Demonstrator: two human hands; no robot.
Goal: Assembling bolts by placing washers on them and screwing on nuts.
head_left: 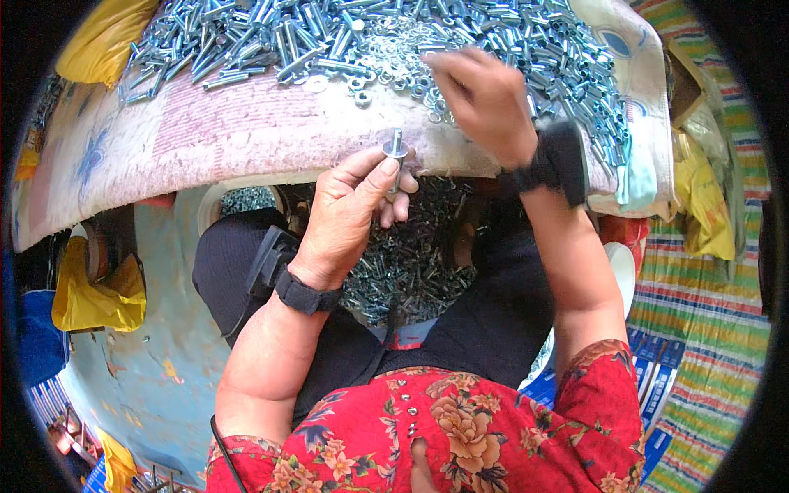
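Note:
My left hand pinches an anchor bolt between thumb and fingers, its threaded end pointing up. A flat round washer sits around the bolt's shank, just above my thumb. Over the right part of a heap of hardware is my right hand, its fingers smeared by motion, so what they hold, if anything, does not show. Small nuts and washers lie beside its fingertips, and long metal bolts are heaped to their left.
The heap rests on a padded cloth-covered table. Between my knees, below its edge, is a mass of finished-looking metal pieces. Yellow bags hang at the left, another yellow bag at the right. Striped sheeting covers the right side.

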